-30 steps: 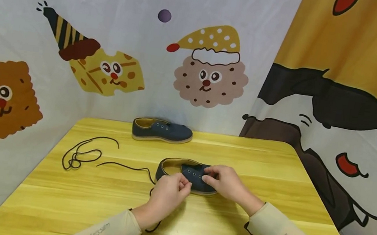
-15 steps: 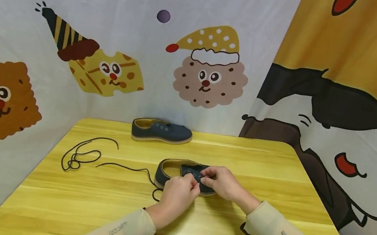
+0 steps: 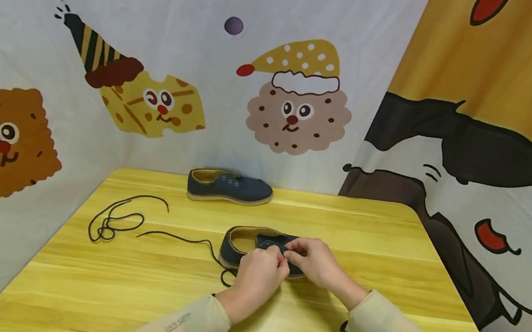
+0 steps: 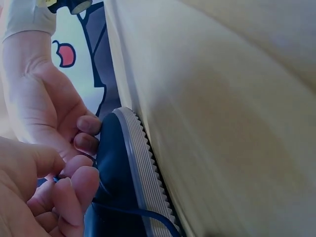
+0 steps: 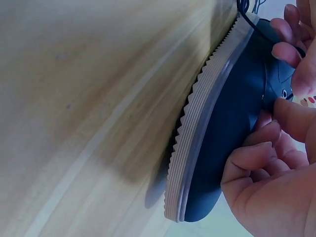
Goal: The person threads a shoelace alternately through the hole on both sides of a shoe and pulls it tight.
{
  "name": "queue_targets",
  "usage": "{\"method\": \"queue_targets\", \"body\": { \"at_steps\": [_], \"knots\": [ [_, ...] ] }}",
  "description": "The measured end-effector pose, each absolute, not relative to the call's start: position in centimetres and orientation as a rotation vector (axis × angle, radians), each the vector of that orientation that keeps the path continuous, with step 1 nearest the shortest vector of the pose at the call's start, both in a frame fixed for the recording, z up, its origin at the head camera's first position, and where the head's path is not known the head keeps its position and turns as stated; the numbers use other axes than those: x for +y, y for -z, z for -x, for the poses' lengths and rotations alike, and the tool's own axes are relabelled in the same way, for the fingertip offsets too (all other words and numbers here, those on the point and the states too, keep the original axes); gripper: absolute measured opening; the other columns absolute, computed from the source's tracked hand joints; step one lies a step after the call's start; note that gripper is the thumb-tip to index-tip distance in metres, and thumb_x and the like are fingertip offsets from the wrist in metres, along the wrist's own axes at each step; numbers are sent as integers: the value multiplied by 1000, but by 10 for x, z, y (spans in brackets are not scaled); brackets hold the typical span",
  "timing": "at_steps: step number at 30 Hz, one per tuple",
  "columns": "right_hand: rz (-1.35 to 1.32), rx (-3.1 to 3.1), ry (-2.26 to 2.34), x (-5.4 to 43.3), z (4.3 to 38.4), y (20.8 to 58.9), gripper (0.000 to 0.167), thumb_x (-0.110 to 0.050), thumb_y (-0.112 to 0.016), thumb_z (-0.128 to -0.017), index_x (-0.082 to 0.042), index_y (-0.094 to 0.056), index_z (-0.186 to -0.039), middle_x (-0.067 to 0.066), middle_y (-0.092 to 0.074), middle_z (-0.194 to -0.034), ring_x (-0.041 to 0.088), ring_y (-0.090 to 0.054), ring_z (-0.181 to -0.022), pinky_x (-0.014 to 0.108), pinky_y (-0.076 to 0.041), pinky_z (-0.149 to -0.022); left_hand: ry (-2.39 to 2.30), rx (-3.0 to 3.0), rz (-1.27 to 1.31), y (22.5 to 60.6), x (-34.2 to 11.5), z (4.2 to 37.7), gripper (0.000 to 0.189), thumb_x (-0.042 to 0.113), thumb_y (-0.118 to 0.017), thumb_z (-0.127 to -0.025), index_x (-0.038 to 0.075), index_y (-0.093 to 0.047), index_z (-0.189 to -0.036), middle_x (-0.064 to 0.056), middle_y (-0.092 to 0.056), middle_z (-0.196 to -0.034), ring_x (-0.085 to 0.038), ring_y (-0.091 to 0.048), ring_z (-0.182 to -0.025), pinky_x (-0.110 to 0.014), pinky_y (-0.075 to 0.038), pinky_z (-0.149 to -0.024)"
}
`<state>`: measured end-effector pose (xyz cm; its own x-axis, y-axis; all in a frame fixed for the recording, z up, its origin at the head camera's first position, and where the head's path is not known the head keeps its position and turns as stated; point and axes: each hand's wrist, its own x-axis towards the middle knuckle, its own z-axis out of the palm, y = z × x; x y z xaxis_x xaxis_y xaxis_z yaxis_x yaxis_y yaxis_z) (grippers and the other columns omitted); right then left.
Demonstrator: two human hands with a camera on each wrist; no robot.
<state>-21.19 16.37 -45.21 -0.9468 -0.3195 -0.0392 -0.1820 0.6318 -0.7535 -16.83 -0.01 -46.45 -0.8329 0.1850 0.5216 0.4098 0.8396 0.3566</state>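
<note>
A navy canvas shoe (image 3: 230, 254) with a pale ridged sole stands on the table, toe to the right. My left hand (image 3: 259, 279) is at its eyelets and pinches a dark shoelace (image 4: 138, 212) between thumb and fingertips. From those fingers the lace hangs across the shoe's side, loops by the heel and trails left over the wood. My right hand (image 3: 316, 262) grips the shoe's upper at the front eyelets, thumb beside a metal eyelet (image 5: 284, 94) and the other fingers curled. The lace's tip is hidden among the fingers.
A matching unlaced shoe (image 3: 245, 191) stands at the table's back edge. Another dark shoelace (image 3: 110, 218) lies in loose curls at the left of the wooden table (image 3: 80, 298). Cartoon-printed cloth (image 3: 191, 7) hangs behind and at the sides.
My left hand has moved right and slightly up, bringing the lace from beside the shoe to its eyelets, close to my right hand. My right hand stays at the front eyelets.
</note>
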Motion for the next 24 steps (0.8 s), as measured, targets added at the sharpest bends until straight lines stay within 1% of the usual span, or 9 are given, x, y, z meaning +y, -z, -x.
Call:
{"method": "queue_targets", "body": {
  "at_steps": [6, 13, 20, 24],
  "knots": [
    [413, 2664, 1242, 164, 208, 455, 10, -24, -65, -95, -21, -72, -101, -8, -67, -96, 9, -62, -86, 30, -51, -71, 681, -2556, 445, 467, 2, 166, 24, 19, -72, -82, 20, -54, -66, 10, -46, -54, -6, -43, -44, -24, -36, -40],
    [439, 2644, 1269, 166, 209, 454, 11, -18, -64, -96, -18, -71, -104, -6, -68, -99, 11, -62, -90, 29, -52, -73, 727, -2527, 470, 472, 2, 170, 20, 17, -72, -81, 20, -57, -67, 11, -50, -56, -5, -46, -46, -23, -40, -43],
    [438, 2648, 1255, 167, 210, 452, 11, -15, -64, -95, -19, -71, -103, -7, -67, -97, 11, -61, -89, 30, -51, -74, 787, -2527, 470, 470, 1, 170, 18, 15, -71, -80, 19, -60, -66, 10, -55, -57, -5, -50, -47, -22, -42, -44],
    [443, 2632, 1262, 168, 210, 452, 11, -15, -65, -95, -18, -71, -104, -7, -67, -95, 11, -61, -86, 31, -51, -73, 807, -2537, 462, 469, 2, 169, 19, 14, -72, -79, 19, -59, -66, 11, -54, -57, -4, -49, -47, -21, -42, -44]
  ]
}}
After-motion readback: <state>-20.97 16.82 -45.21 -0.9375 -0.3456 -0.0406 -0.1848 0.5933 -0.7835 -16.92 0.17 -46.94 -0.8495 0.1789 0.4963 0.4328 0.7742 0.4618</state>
